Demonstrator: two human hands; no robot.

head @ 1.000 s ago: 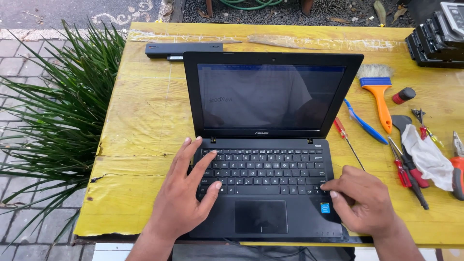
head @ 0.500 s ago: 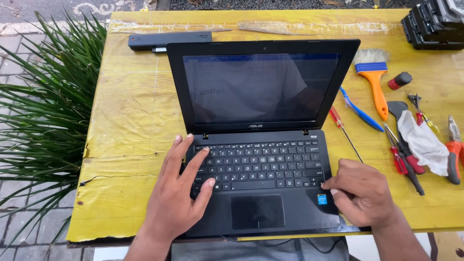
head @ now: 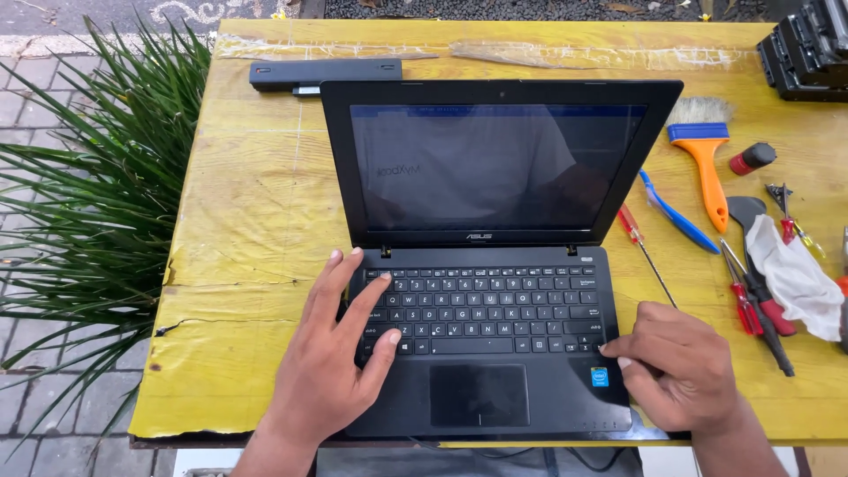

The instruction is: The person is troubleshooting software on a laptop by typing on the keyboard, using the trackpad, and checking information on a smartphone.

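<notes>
laptop (head: pixel 495 265) faces the person, long axis left-right, both hands on it.

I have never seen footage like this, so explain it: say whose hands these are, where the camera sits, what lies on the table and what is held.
The single picture comes from a camera worn on a person's head, looking down at their own bare hands. The left hand rests with spread fingers on the left side of the keyboard of an open black laptop. The right hand rests curled on the laptop's lower right corner. Neither hand has a grip on anything. The laptop sits on a yellow table. To its right lie a paintbrush, a red-handled screwdriver, pliers and a white cloth. A long black bar lies behind the screen.
</notes>
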